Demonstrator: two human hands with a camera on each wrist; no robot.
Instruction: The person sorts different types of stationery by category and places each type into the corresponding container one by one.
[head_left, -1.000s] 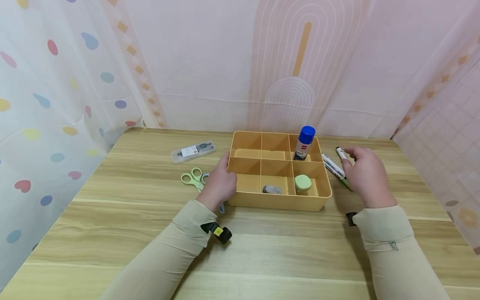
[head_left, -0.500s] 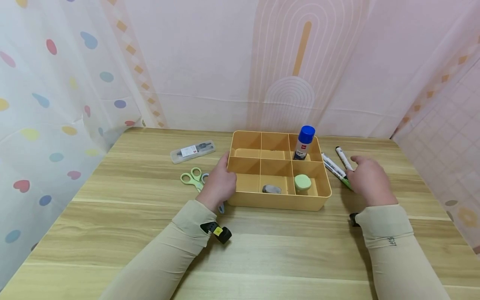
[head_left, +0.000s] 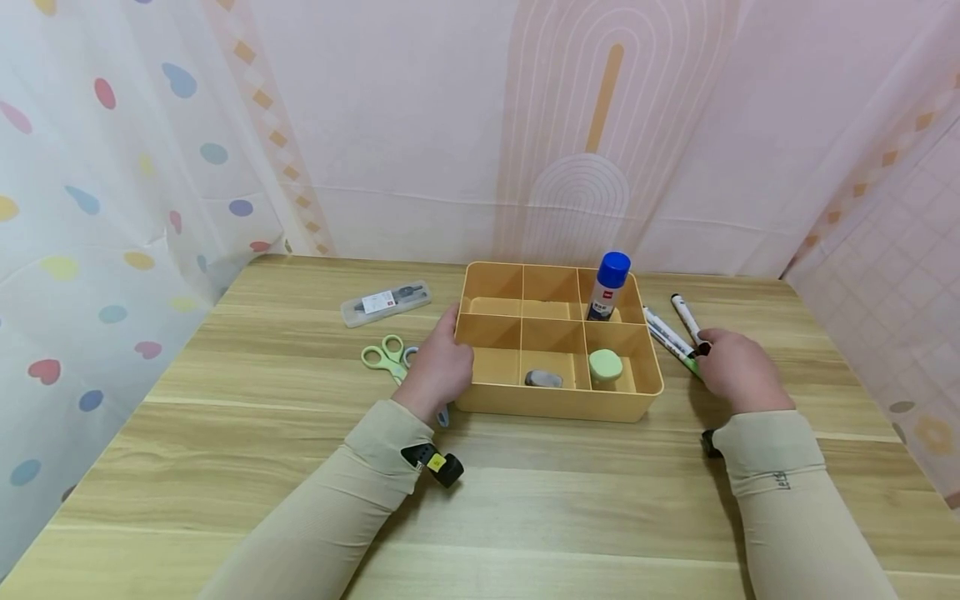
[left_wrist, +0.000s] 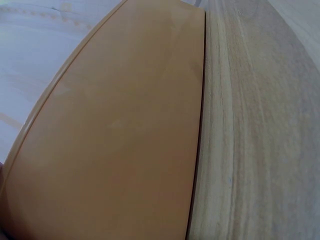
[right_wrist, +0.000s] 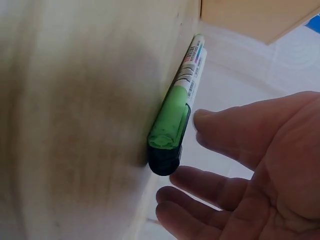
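Note:
My left hand (head_left: 438, 367) holds the left wall of a yellow six-compartment tray (head_left: 557, 406), thumb up at the rim. The left wrist view shows only the tray's outer wall (left_wrist: 125, 135) and wood. A blue-capped bottle (head_left: 609, 286) stands in the back right compartment, a green round lid (head_left: 605, 364) lies front right, and a small grey piece (head_left: 543, 379) front middle. My right hand (head_left: 731, 367) hovers over the near ends of the markers (head_left: 667, 333) right of the tray. In the right wrist view the spread fingers (right_wrist: 235, 130) sit just beside the green-capped marker (right_wrist: 175, 120), not closed on it.
Green scissors (head_left: 386, 357) lie left of the tray beside my left hand, and a clear pencil case (head_left: 386, 303) lies further back left. Patterned curtains close in the wooden table (head_left: 525, 508) on three sides.
My right hand has drawn back and down from above the markers' far ends to their near ends. The left hand and tray have stayed put.

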